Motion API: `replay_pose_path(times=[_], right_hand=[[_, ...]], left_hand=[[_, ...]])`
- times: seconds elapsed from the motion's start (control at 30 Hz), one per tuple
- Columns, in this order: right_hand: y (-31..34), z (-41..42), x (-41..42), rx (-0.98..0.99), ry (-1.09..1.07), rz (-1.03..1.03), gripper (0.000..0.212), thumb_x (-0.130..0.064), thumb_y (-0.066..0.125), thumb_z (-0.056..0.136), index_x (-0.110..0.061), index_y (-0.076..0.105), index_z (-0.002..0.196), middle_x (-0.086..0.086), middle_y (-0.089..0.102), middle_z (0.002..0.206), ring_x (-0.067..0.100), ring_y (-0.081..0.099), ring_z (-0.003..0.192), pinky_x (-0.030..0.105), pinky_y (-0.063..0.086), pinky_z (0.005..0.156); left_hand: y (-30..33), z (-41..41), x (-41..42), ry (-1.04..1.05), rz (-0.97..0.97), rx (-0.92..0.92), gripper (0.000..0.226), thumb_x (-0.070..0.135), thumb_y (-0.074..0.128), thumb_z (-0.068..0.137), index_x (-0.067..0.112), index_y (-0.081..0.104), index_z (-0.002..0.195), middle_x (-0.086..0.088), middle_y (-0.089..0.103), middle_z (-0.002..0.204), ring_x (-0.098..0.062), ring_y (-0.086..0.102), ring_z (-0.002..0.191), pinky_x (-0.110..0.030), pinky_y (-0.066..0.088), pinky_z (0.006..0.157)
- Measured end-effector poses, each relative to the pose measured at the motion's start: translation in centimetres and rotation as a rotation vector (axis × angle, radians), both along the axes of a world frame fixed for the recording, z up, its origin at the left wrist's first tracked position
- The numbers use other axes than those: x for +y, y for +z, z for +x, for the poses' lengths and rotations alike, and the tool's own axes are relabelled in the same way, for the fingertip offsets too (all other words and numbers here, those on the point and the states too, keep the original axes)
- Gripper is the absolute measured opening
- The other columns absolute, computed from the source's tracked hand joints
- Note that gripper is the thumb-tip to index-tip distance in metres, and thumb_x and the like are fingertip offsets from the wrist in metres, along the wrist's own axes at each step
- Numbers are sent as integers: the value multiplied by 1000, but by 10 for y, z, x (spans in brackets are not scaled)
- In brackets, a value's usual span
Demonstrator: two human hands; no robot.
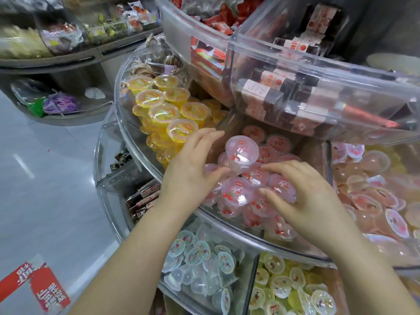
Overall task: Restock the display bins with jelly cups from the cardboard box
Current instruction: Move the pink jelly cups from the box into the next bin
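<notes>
- The left hand and right hand lay spread over the pink jelly cups, gripping none.
- The cups were heaped in the middle display bin.
- Risk: the top cup sat tilted; a nudge could roll it out.

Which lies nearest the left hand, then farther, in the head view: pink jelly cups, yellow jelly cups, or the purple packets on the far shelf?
1. Pink jelly cups, beside the left hand.
2. Yellow jelly cups, in the bin behind it.
3. Purple packets, far left shelf.
</notes>
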State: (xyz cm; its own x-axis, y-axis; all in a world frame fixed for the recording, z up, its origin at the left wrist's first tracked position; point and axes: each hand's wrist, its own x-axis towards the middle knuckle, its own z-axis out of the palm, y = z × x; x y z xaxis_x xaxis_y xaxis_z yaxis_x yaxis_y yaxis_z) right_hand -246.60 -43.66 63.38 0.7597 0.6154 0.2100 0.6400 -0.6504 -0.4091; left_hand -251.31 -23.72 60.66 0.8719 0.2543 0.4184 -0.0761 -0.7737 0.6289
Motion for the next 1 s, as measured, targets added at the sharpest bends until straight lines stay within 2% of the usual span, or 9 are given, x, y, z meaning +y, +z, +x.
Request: replay_pose_path(times=[0.2,0.3,0.37,0.47,0.57,0.67,0.77,0.93,1.0], right_hand=[[0,-12,27,-38,-88,112,33,-23,70,79,-15,59,109,-8,55,99,13,53,96,16,33,80],[5,-18,45,-66,-60,212,21,-19,71,79,-16,62,98,-7,56,88,9,51,81,22,40,74],[10,-30,61,17,42,307,14,-21,70,80,-20,64,92,-9,59,83,5,52,73,22,44,70],[4,-58,94,177,247,325,15,-25,65,81,-23,64,95,-9,63,85,6,57,77,20,45,71],[-29,-98,131,310,400,283,18,-24,65,80,-27,62,98,-14,62,87,1,56,79,9,42,73],[-93,-148,167,458,514,176,18,-22,66,80,-20,65,97,-7,62,86,3,55,79,7,40,73],[-189,-197,190,686,588,-61,18,-18,68,82,-17,65,99,-3,63,89,9,56,80,20,43,77],[-395,-252,208,757,664,-529,31,-28,63,84,-20,58,114,-1,61,106,14,55,102,24,40,84],[-483,-264,214,786,650,-701,35,-28,64,84,-18,57,117,3,60,112,20,55,107,27,40,87]], left_hand=[[-19,-42,11,42,-195,-71,34,12,70,79,18,63,112,7,57,107,-3,55,89,-17,46,76],[-26,-67,18,102,-312,-82,26,13,64,81,31,65,100,17,60,94,0,59,85,-8,43,72],[-30,-89,27,181,-396,-85,25,18,61,82,39,64,94,17,62,90,-2,60,83,-9,44,71],[-45,-138,49,321,-487,-93,28,20,61,82,47,63,89,20,64,89,1,60,79,-5,43,72],[-80,-205,70,469,-540,-21,34,12,63,83,45,61,90,21,66,88,3,60,78,-6,44,74],[-136,-278,85,651,-622,61,34,1,63,85,34,64,90,20,68,86,4,61,77,-6,45,73],[-211,-341,92,809,-755,209,31,3,62,86,34,65,86,9,69,86,5,61,75,-4,44,70],[-375,-393,94,853,-849,461,33,0,59,86,33,61,92,8,63,83,8,58,72,-2,41,66],[-448,-399,97,829,-868,557,30,-2,59,85,26,61,95,3,63,85,3,59,75,-4,41,69]])
